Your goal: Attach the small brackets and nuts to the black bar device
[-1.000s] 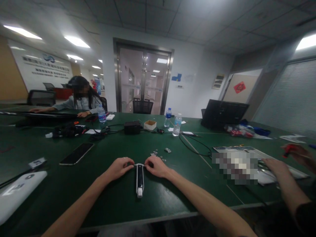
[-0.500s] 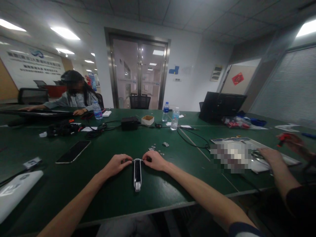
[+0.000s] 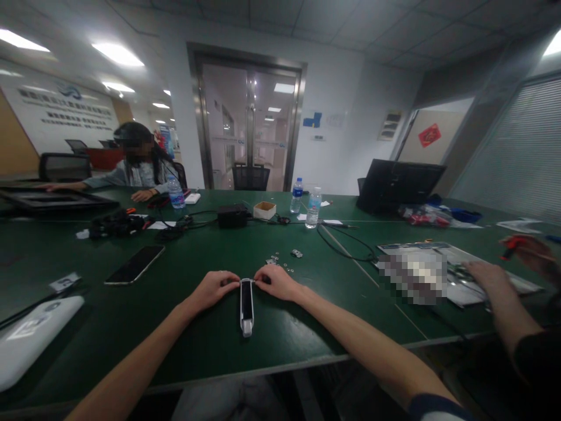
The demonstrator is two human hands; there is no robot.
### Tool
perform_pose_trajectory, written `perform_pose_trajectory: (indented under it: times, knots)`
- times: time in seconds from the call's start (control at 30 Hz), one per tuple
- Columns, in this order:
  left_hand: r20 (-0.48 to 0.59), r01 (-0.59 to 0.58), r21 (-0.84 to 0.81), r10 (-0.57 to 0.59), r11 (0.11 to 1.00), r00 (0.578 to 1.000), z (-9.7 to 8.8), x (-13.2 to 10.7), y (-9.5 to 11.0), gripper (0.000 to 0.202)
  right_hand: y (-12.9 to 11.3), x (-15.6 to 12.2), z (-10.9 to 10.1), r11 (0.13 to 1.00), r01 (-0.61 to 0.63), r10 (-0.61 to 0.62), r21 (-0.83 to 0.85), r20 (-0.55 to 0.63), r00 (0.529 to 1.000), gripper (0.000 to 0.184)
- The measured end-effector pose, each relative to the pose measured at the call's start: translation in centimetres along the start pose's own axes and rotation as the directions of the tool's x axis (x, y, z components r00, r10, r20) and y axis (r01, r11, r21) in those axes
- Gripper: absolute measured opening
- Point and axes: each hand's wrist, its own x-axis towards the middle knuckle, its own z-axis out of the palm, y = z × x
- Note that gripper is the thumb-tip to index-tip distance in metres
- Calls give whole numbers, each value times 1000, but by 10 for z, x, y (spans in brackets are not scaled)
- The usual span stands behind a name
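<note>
A slim, white-framed, black-faced device [image 3: 247, 301] is positioned on the table [image 3: 197, 351], long axis fore-and-aft, white end block [image 3: 247, 328] toward the wearer. At its far end, clamping by left hand [image 3: 218, 287] or right hand [image 3: 277, 283] cannot be determined.

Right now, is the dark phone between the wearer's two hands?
No, the slim white-edged device has its far end between the left hand and right hand; the dark phone lies farther left.
</note>
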Motion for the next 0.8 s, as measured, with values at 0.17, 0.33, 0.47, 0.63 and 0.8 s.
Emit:
perform_pose_trajectory:
  times: [0.17, 0.33, 0.47, 0.63, 0.8]
  knots:
    - [-1, -21, 33, 21, 999, 1000, 1, 0, 2, 29, -5, 1, -7, 1000, -18, 18, -4, 45, 999, 8]
    - [2, -41, 62, 41, 997, 999, -1, -2, 4, 28, 3, 2, -30, 992, -34, 39, -125, 40, 998, 19]
    - [5, -29, 63, 29, 998, 1000, -3, -3, 6, 28, 30, -5, -53, 947, -160, 163, -278, -13, 986, 24]
    - [-15, -2, 58, 2, 998, 1000, -3, -4, 6, 30, 63, -19, -74, 836, -347, 436, -424, 133, 890, 18]
    - [-23, -11, 39, 12, 999, 1000, 0, -4, 4, 29, 68, -25, -78, 880, -354, 433, -316, 231, 871, 21]
